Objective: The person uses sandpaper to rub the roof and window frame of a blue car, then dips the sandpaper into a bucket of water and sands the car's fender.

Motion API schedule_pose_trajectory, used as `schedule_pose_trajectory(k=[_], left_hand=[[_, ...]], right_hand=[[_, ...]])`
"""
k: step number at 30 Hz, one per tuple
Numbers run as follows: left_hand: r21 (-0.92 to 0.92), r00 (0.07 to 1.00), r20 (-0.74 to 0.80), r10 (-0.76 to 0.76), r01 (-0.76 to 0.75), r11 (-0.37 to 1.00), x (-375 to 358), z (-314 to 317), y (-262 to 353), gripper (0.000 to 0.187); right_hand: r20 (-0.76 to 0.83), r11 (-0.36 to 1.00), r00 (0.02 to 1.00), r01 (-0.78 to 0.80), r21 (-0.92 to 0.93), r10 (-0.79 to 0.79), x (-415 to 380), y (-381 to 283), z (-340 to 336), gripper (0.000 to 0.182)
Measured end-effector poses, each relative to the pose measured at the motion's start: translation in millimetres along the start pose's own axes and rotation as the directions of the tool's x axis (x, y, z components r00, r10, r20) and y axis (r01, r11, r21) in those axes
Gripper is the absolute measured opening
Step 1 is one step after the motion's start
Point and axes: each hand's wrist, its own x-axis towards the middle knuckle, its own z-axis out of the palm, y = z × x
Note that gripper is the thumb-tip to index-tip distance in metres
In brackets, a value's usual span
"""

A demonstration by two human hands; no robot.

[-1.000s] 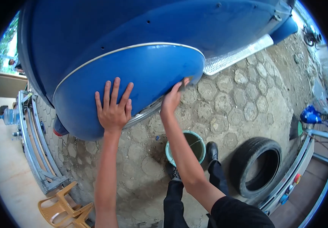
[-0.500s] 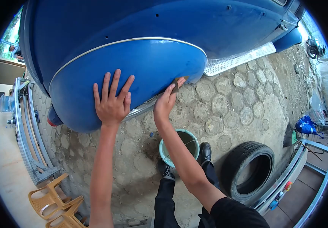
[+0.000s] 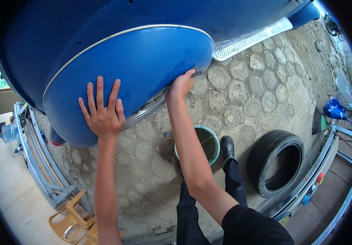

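My left hand lies flat with fingers spread on a blue car fender, edged above by a pale trim strip. My right hand is curled round the fender's lower edge, near its right end. The folded brown sheet of sandpaper in that hand is almost wholly hidden by the fingers now. Darker, wet-looking patches mark the blue paint just above the right hand. Below the right forearm, a green bucket stands on the ground, partly covered by the arm.
A loose tire lies by my feet at the right. A ribbed metal running board extends from the fender. Metal frames and yellow plastic chairs are at the left. A blue bag and a broom are at the far right.
My right hand has shifted round the fender's lower edge, its fingers now hiding the sandpaper. My left hand stays flat on the fender. The camera view has moved.
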Motion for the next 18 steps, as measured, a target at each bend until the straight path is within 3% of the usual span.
schedule_pose_trajectory(k=[1, 3, 5, 8, 9, 12, 13, 14, 16, 18], left_hand=[[0.006, 1.000, 0.006, 0.007, -0.007, 1.000, -2, -2, -2, 0.048], [0.009, 1.000, -0.010, 0.006, -0.006, 1.000, 0, 0, 1, 0.049], [0.002, 1.000, -0.019, 0.016, -0.016, 1.000, 0, 1, -1, 0.049], [-0.001, 1.000, -0.018, 0.018, -0.018, 1.000, 2, 1, 1, 0.049], [-0.001, 1.000, -0.009, 0.021, -0.021, 1.000, 0, -1, -1, 0.048], [0.026, 1.000, -0.013, 0.026, -0.026, 0.999, 0, -1, 0, 0.048], [0.027, 1.000, -0.008, 0.029, -0.029, 0.999, 0, -1, -1, 0.048], [0.026, 1.000, -0.015, 0.027, -0.027, 0.999, 2, 1, -1, 0.048], [0.024, 1.000, -0.010, 0.019, -0.019, 1.000, -2, 0, -1, 0.048], [0.017, 1.000, -0.014, 0.023, -0.023, 1.000, -1, 1, -1, 0.048]], right_hand=[[0.027, 1.000, 0.999, -0.026, 0.004, 0.026, -1, -4, -1, 0.064], [0.088, 0.958, 0.982, 0.183, -0.222, -0.167, -20, 8, -4, 0.064], [0.221, 0.833, 0.927, 0.370, -0.412, -0.302, -56, 23, -12, 0.065], [0.120, 0.783, 0.924, 0.372, -0.499, -0.362, -33, 29, -8, 0.069], [0.019, 0.881, 0.966, 0.243, -0.407, -0.258, -24, 12, 0, 0.068], [0.041, 0.997, 0.999, 0.006, -0.082, -0.003, 31, -3, -16, 0.069], [-0.018, 0.970, 0.995, 0.088, -0.226, -0.095, 24, 2, -14, 0.068], [0.032, 0.901, 0.968, 0.243, -0.360, -0.249, 11, 11, -12, 0.068], [0.182, 0.643, 0.853, 0.493, -0.585, -0.489, -36, 24, -16, 0.068], [0.139, 0.706, 0.872, 0.466, -0.534, -0.470, -23, 25, -15, 0.065]])
